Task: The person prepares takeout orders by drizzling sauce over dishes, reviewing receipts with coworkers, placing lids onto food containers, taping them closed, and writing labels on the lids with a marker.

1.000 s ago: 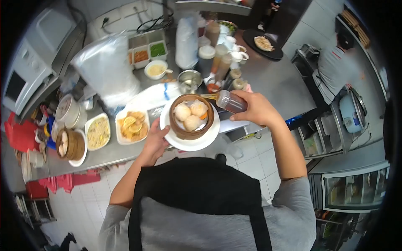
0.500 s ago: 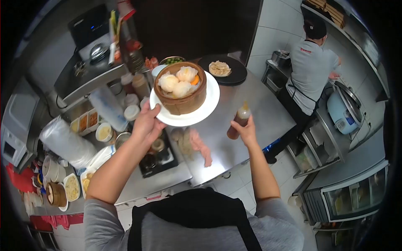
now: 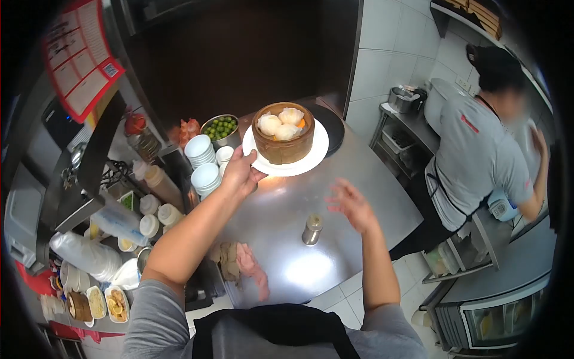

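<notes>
Three pale dumplings (image 3: pixel 287 132) in round brown bamboo steamer (image 3: pixel 290 152), on round white plate (image 3: pixel 321 145) above shiny steel table (image 3: pixel 391 209). Clasped at rim by left hand (image 3: pixel 241 173), likely to keep steamer level. Nothing in loosely spread right hand (image 3: pixel 353 206), near upright greyish cylindrical container (image 3: pixel 312 230).

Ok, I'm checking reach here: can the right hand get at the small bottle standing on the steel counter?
Probably yes: the right hand looks empty and open near the small bottle, and nothing visible on the steel counter stands between them.
</notes>
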A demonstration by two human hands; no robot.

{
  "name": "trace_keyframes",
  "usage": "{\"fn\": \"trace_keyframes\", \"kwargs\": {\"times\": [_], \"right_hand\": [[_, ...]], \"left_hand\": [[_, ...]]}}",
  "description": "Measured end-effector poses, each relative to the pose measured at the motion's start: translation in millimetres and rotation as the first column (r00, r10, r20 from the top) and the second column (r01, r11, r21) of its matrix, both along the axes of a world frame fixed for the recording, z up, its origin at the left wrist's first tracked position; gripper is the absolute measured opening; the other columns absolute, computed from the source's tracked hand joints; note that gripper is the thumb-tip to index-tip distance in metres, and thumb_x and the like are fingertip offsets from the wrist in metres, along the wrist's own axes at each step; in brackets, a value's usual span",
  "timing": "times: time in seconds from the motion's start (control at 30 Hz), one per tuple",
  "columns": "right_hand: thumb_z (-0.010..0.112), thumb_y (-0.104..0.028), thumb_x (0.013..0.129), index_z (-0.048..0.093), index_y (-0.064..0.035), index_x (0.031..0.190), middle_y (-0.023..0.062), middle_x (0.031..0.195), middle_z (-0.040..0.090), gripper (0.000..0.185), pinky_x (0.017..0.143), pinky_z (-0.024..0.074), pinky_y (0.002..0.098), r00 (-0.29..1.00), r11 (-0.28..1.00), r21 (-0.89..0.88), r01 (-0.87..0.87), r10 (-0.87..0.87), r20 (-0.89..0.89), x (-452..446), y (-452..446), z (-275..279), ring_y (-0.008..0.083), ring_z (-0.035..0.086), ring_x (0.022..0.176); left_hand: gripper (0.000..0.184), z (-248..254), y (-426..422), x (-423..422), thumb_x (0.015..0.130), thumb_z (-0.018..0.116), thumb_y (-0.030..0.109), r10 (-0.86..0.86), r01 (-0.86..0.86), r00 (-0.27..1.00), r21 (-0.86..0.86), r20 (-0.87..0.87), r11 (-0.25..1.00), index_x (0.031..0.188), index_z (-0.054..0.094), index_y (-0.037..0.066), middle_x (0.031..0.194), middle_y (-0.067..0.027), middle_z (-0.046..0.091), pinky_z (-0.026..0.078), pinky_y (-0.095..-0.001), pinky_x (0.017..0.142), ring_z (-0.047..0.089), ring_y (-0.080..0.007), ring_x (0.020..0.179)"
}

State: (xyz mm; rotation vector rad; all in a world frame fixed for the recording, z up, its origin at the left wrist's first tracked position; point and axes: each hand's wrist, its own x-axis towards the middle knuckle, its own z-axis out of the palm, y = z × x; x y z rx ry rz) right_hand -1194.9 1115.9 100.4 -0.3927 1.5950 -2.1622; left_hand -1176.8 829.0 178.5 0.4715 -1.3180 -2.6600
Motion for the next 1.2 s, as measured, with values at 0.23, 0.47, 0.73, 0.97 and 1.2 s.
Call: {"fn": "trace_keyframes", "kwargs": {"times": [0.23,0.47,0.73,0.97,1.2], "right_hand": [[0.043,-0.012,0.091,0.037,0.0003,0.125,0.0171,0.114,0.056,0.036,0.077,0.0539,0.0379,0.985,0.979,-0.202,0.018,0.017,0.172,-131,-28,44,0.0263,0.061,0.094],[0.034,-0.004,0.092,0.027,0.0029,0.128,0.0223,0.120,0.048,0.038,0.079,0.0543,0.0437,0.964,0.927,-0.297,0.229,-0.173,0.203,-258,-36,0,0.0330,0.058,0.101],[0.034,-0.004,0.094,0.033,-0.0135,0.128,0.0152,0.125,0.045,0.036,0.077,0.0537,0.0501,0.852,0.746,-0.415,0.521,-0.420,0.313,-410,-77,-138,0.0327,0.056,0.103],[0.036,-0.005,0.094,0.031,-0.0171,0.131,0.0149,0.127,0.044,0.039,0.081,0.0521,0.0499,0.798,0.780,-0.249,0.574,-0.463,0.386,-443,-102,-190,0.0332,0.055,0.105],[0.035,-0.006,0.093,0.030,0.0004,0.129,0.0212,0.123,0.046,0.037,0.089,0.0486,0.0477,0.748,0.904,0.013,0.427,-0.362,0.557,-405,-85,-153,0.0349,0.055,0.104]], "left_hand": [[0.037,-21,38,-95,0.094,0.038,0.009,-0.156,0.157,0.987,-0.040,0.029,0.987,0.130,0.028,0.011,0.121,-0.0152,0.048,0.052,-0.0463,0.085,0.057,-0.0295,0.102],[0.064,2,40,-147,0.094,0.038,0.044,-0.274,0.288,0.957,-0.387,0.092,0.876,0.144,0.008,0.019,0.137,-0.0165,0.033,0.042,-0.0344,0.091,0.052,-0.0224,0.108],[0.044,14,-57,-23,0.093,0.045,0.028,-0.575,0.567,0.713,-0.812,0.401,0.138,0.133,0.040,0.010,0.121,-0.0107,0.054,0.041,-0.0320,0.092,0.053,-0.0204,0.108],[0.049,36,-91,73,0.092,0.047,0.031,-0.411,0.681,0.729,-0.644,0.548,0.349,0.134,0.037,0.009,0.118,-0.0101,0.057,0.040,-0.0297,0.092,0.054,-0.0213,0.110],[0.051,46,-90,131,0.090,0.051,0.030,-0.300,0.525,0.851,-0.719,0.431,0.456,0.132,0.039,0.004,0.120,-0.0101,0.055,0.039,-0.0292,0.093,0.053,-0.0228,0.111]]}}
